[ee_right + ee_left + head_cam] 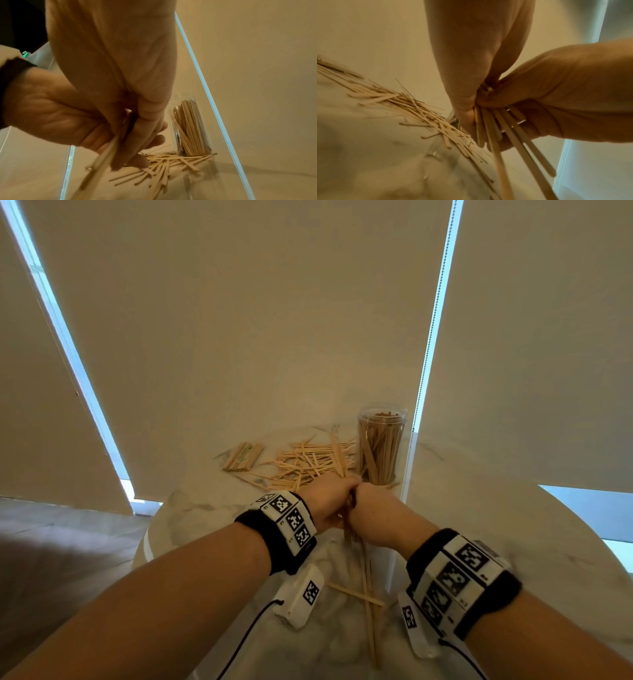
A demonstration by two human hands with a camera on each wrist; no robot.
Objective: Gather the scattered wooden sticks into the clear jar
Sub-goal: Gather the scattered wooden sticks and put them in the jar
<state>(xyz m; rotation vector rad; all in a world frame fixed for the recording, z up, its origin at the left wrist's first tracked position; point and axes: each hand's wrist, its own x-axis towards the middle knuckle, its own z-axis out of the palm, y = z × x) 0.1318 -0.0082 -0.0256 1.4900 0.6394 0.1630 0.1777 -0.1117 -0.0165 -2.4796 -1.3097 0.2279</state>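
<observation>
A clear jar (382,446) stands upright at the far side of the table, packed with wooden sticks; the right wrist view shows the jar (190,128) too. A loose pile of sticks (308,463) lies to its left. My left hand (325,501) and right hand (373,508) meet just in front of the jar. Together they grip one bundle of sticks (349,525) whose ends point back toward me. In the left wrist view, my left hand (471,67) pinches the bundle (513,142) while my right hand (573,94) curls round it.
The round marble table (479,525) carries a banded pack of sticks (244,457) at the far left. A few stray sticks (368,601) lie near me between my wrists. Roller blinds with a bead chain (431,337) hang close behind the jar.
</observation>
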